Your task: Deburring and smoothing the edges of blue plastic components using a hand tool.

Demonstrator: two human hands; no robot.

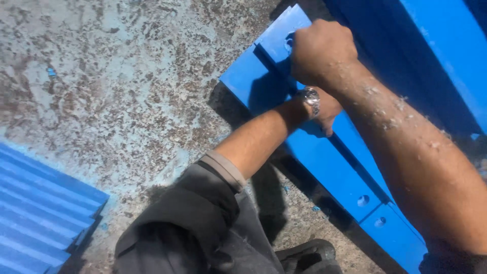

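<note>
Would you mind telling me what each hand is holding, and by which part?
The right hand grips the blue metal piece at its upper end. The left hand, mostly hidden, rests against its middle; grip unclear.

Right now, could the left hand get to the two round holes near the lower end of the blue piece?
Probably yes. The left hand rests on the same blue piece, and the bare blue face runs clear from it down to the holes. The right forearm passes alongside, not across.

Smooth, matt blue-painted beam point(324, 167) on rough, pitted concrete floor point(127, 86); shiny metal wristwatch point(311, 99).
</note>
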